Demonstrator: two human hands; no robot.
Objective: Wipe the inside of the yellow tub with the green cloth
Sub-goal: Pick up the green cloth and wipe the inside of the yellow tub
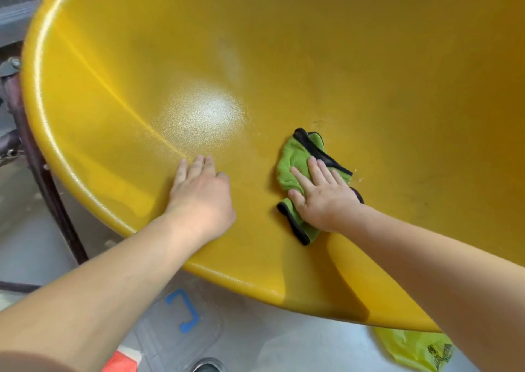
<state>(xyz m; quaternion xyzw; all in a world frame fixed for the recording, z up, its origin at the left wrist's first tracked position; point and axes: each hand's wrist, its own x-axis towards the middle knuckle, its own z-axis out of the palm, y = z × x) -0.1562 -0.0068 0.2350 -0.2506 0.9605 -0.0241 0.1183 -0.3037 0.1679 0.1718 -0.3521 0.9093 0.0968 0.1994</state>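
Your right hand [321, 192] lies flat with the fingers spread, palm pressing the green cloth [301, 172] against the inner wall of the yellow tub [284, 67]. It is not curled around the cloth; the fingers are extended and simply pin it down. The cloth is bunched and folded, with a black trim along its edges, and its long axis runs from the near rim of the tub, just under your wrist, up and away toward the deeper part of the basin, leaning slightly to the right. Its far end pokes out beyond your fingertips, and its near corner sticks out below the heel of your hand.

Your left hand [199, 192] is open and holding nothing, resting palm down on the tub's inner surface just beyond the near rim, fingers pointing away from you. It sits to the left of the cloth, apart from it.

The tub fills most of the view, its long curved rim sweeping from the upper left down toward the lower right, with a bright glare patch on the textured inside surface ahead of your left hand. A dark metal frame [37, 155] runs beside the tub's left rim. Below the rim, the floor [255, 329] carries a blue tape mark [184, 312], and a yellow-green plastic bag [412, 349] lies at the lower right.
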